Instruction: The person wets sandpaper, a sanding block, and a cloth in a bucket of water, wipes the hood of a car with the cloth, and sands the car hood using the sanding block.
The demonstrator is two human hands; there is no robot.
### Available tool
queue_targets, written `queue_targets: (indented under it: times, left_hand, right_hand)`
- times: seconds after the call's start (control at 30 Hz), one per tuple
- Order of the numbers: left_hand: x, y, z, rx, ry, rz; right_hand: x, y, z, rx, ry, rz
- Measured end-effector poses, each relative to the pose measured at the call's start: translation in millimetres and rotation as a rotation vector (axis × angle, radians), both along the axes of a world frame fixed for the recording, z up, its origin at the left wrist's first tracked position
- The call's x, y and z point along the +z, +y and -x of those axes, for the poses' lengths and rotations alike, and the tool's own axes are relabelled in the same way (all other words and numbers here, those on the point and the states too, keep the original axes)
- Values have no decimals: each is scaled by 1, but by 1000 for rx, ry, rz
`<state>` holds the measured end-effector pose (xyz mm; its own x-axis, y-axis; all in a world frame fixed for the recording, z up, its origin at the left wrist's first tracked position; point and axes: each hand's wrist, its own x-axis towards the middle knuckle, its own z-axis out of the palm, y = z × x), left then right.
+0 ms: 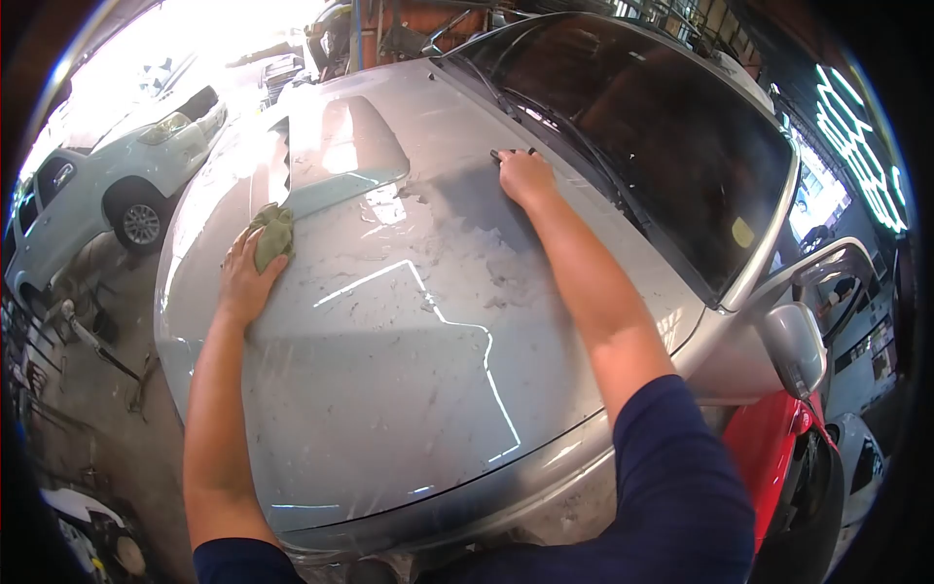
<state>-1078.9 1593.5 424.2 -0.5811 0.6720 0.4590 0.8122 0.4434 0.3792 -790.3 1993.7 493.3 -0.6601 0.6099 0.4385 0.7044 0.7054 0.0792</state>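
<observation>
Beneath both my hands spreads the silver car hood (409,389), its paint dull and patchy in the middle. My left hand (250,277) is closed on a crumpled olive-green cloth (275,237), pressed to the hood beside the raised hood scoop (345,146). Farther back, near the windshield, my right hand (526,177) grips a thin dark object (502,156) against the hood; the fingers mostly cover it, so its kind is not clear. Below that hand lies a darker, wet-looking patch (477,209) with greyish smears.
Wiper arms (584,161) and the dark windshield (642,127) border the hood's rear. A silver side mirror (793,350) juts out at right, above a red panel (764,448). At left stand a white pickup (126,165) and a metal jack-like tool (92,336) on the floor.
</observation>
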Motion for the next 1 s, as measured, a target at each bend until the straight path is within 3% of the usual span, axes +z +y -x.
queue_targets:
  times: [0.07,0.17,0.27,0.37,0.4,0.5,0.63,0.73,0.83,0.93,1.0]
  left_hand:
    - [1,0,-1,13,4,17]
    - [7,0,-5,15,-9,20]
    - [7,-2,-6,11,-34,28]
    - [5,-1,1,9,-27,19]
    - [4,1,0,4,-22,16]
    - [4,0,-1,2,-20,13]
    - [0,3,3,6,-16,23]
    - [6,2,1,-10,-23,35]
    - [9,-2,-2,-10,-25,25]
    - [6,-1,-1,-3,-23,16]
    - [2,1,4,2,-19,31]
  right_hand:
    - [-2,-5,18,-29,-52,16]
    - [-19,-31,21,230,60,-130]
    - [12,3,1,-41,10,53]
    - [8,-26,14,-57,-146,19]
    - [-7,-41,14,42,-62,-82]
    - [-3,-19,2,156,74,-20]
    - [-4,-30,25,-29,-51,-39]
    - [-29,-78,26,351,32,-233]
    - [-5,-33,14,303,-75,14]
    - [0,-31,25,170,-107,-38]
    - [-13,-65,26,463,-52,-16]
